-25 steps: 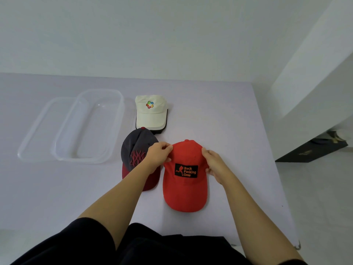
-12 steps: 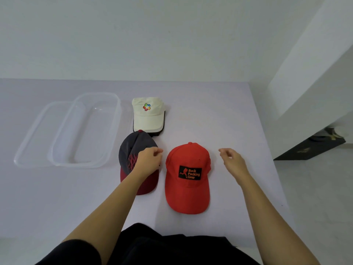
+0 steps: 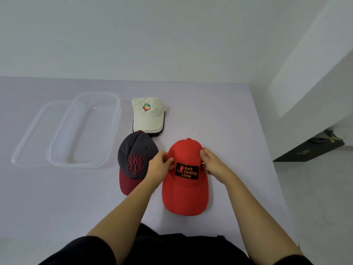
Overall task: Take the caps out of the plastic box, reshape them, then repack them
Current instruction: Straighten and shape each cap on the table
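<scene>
**Red cap pinched again**

The soft, domed fabric red cap (image 3: 184, 190), laid near-centre on the smooth counter (image 3: 219, 115), is pinched at its crown sides by the left grip (image 3: 159, 166) and the right grip (image 3: 212, 163). Half a second earlier, both were released.

A pale lilac tabletop (image 3: 219, 115) fills the lower half of the view and runs back to a plain white wall (image 3: 152, 35), which is lit softly and evenly. To the right, beyond the tabletop's edge, a white wall section (image 3: 315, 73) juts forward at a slant. At its foot a dark, flat object (image 3: 307, 152) lies on the light grey floor (image 3: 315, 197); what it is cannot be told.
</scene>
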Demonstrator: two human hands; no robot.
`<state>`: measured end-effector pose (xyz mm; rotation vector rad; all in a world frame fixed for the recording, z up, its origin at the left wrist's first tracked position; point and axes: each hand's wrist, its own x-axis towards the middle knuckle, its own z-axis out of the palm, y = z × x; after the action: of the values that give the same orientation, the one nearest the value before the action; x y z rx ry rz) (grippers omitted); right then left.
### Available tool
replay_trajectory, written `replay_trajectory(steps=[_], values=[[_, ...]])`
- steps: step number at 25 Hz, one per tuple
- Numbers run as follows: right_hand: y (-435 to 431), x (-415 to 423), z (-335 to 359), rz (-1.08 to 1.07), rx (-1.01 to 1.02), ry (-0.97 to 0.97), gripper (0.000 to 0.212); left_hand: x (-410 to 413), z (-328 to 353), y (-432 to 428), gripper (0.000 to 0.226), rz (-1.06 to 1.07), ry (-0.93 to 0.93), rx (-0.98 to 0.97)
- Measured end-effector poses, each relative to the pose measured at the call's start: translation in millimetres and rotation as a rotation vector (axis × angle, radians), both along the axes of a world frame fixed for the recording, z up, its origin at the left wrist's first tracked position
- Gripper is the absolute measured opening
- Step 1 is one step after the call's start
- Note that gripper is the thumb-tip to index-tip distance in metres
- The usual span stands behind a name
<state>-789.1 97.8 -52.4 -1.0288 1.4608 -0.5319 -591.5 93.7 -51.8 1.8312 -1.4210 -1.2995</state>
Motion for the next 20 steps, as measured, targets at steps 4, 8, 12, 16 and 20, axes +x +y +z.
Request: replay_trajectory(steps=[4, 8, 12, 16, 20], values=[[-1.7, -11.3, -5.8, -0.063, -0.126, 0.112, 0.023, 9.4, 1.7, -9.5, 0.016, 0.01, 0.038, 0.102], [-2.0, -11.3, -4.2, -0.038, -0.107, 0.066, 0.032, -2.8, 23.7, -25.1, 0.025, 0.039, 0.372, 0.423], [-1.8, -4.7, 1.0, -0.032, -0.103, -0.09, 0.033, -16.5, 31.3, -38.9, 0.01, -0.033, 0.434, 0.445], [-4.5, -3.3, -0.1, -0.018, -0.049, -0.15, 0.028, -15.6, 22.2, -42.0, 0.003, 0.029, 0.44, 0.352], [-11.9, -2.2, -2.4, -0.022, -0.052, -0.115, 0.03, -18.4, 29.9, -44.1, 0.01, -0.023, 0.437, 0.466]])
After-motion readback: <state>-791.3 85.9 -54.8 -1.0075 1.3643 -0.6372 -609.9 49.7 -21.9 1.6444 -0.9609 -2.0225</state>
